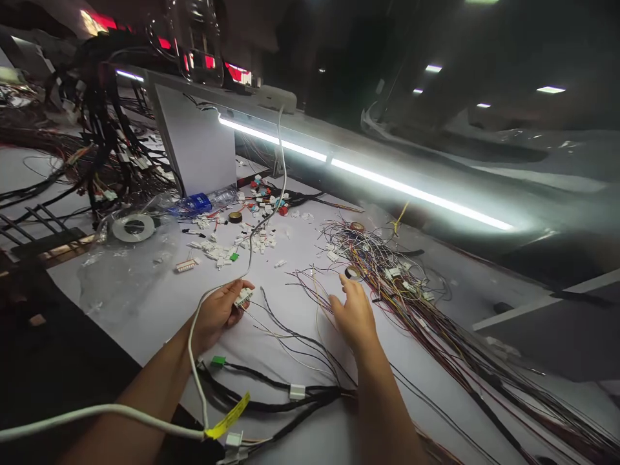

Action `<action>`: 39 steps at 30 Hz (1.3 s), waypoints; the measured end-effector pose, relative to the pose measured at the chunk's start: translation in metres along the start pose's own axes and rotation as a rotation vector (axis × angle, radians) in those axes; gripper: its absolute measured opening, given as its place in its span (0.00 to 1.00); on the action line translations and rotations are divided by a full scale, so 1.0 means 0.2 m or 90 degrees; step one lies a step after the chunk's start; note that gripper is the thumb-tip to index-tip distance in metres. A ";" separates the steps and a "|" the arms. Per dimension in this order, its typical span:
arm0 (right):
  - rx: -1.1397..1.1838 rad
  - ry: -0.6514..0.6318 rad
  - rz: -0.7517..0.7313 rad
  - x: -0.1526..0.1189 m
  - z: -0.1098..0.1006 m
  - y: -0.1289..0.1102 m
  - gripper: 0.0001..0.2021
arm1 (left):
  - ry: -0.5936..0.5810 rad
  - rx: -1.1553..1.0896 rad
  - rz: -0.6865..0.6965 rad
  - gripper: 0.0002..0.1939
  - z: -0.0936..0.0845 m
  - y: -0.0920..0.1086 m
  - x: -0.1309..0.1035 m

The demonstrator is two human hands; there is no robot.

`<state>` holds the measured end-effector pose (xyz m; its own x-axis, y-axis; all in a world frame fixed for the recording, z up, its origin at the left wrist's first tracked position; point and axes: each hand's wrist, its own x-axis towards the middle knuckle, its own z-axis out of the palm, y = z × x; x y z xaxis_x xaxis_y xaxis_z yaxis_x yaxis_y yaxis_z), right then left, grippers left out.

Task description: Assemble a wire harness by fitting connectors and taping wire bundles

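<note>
My left hand (223, 311) is closed around a white connector (243, 296), gripping it between thumb and fingers, with thin wires running from it toward the right. Over the table, my right hand (354, 310) reaches forward with thumb and fingers apart and nothing visible in it. Just beyond its fingertips is a small roll of tape (353, 273), beside a large bundle of loose wires (387, 265). Below both hands lies a black-wrapped wire harness (271, 381) with a green connector (218, 361) and a white connector (297, 392) on its branches.
Scattered white connectors (213, 248) lie beyond my left hand. A white cable (196, 329) crosses over my left forearm. At the left sit a plastic bag (121, 278), a white ring-shaped roll (133, 227) and a bottle (203, 202). A light strip (416, 192) spans the back.
</note>
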<state>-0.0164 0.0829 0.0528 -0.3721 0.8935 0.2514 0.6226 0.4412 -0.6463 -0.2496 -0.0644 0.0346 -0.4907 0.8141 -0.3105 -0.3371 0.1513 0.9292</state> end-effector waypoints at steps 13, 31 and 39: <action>-0.182 -0.254 0.093 -0.04 -0.19 -0.05 0.07 | -0.131 0.024 -0.036 0.18 -0.03 -0.01 -0.05; -0.223 -0.519 0.107 -0.07 -0.17 -0.06 0.10 | -0.303 0.031 -0.045 0.21 -0.05 -0.02 -0.08; -0.246 -0.556 0.111 -0.15 -0.23 -0.02 0.11 | -0.410 0.112 -0.108 0.17 -0.09 -0.01 -0.08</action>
<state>0.0248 0.0591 0.0814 -0.5356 0.6406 -0.5502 0.8430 0.4444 -0.3032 -0.2551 -0.0872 0.0337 0.1514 0.9340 -0.3235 -0.2053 0.3498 0.9140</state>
